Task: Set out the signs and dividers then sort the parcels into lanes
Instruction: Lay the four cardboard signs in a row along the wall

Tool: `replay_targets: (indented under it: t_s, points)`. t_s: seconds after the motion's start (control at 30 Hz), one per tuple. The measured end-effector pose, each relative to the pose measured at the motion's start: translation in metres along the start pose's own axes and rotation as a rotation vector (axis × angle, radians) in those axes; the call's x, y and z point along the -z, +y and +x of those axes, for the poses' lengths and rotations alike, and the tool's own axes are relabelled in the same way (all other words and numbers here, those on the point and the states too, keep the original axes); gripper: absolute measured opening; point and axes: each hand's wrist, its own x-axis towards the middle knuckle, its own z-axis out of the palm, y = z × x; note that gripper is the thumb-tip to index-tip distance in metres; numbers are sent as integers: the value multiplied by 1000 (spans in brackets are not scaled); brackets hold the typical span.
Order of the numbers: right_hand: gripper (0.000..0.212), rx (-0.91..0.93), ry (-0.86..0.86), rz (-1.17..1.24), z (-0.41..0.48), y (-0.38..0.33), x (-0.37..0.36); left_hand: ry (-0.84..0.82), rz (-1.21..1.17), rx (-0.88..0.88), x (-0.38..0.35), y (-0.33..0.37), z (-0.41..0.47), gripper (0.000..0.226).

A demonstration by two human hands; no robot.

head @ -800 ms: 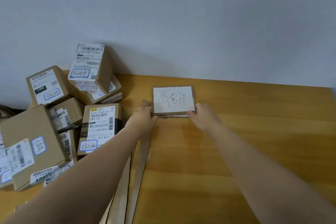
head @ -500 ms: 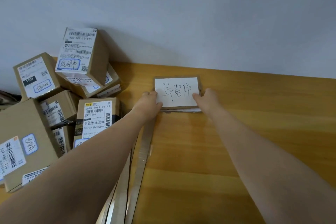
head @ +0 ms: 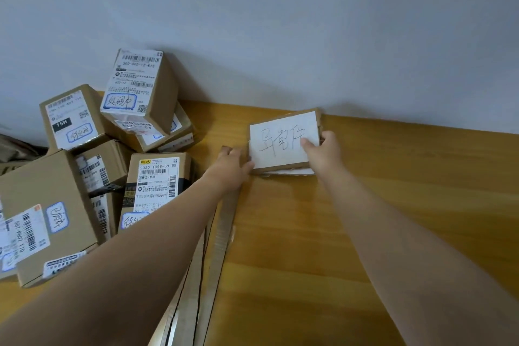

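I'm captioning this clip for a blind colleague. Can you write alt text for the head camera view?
Two bare hands, left hand and right hand, hold a handwritten white cardboard sign near the wall on a wooden table. Long cardboard divider strips lie beneath the left arm, beside piled brown labelled parcels.

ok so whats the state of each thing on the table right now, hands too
sign: tilted up near the wall, held at both sides
left hand: gripping the sign's left edge
right hand: gripping the sign's right edge, thumb on its face
dividers: lying flat, unplaced
parcels: piled at left, unsorted
table: no lanes laid out
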Motion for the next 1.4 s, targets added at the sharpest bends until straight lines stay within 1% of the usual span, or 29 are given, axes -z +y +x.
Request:
replay_targets:
  t_s: [0.1,0.23,0.4,0.5,0.57,0.6,0.7,0.8,1.0,1.07,1.17,1.27,1.4]
  points:
    - [32,99,55,-5,-14,-11,24,37,-46,-9,9,7,-20,61]
    - [33,170,69,33,-41,-16,59,107,-144,-65,13,19,-53,59]
    - [34,215,9,118,-86,-7,91,150,-433,-86,-1,34,-106,61]
    - [33,220,-26,207,-113,4,107,199,-531,-122,-16,43,-139,65]
    - [30,218,-59,233,-129,12,116,183,-672,-149,-24,47,-156,66]
    - [28,214,-80,251,-136,16,121,174,-777,-150,-27,50,-164,62]
    - [26,219,-135,297,-154,25,133,124,-1129,-133,-29,61,-186,40]
    - [23,230,-146,318,-165,34,142,86,-1255,-179,-32,67,-201,32]
    - [17,302,-124,284,-177,41,152,115,-1305,-210,-46,71,-218,21]
    - [17,320,-111,290,-180,45,154,120,-1330,-212,-52,70,-220,21]
    - [23,314,-48,313,-182,52,156,130,-1342,-217,-60,69,-221,21]
    - [33,282,13,241,-180,62,157,127,-1317,-232,-67,67,-220,24]
    - [38,245,2,181,-174,70,155,149,-1200,-226,-67,62,-217,24]
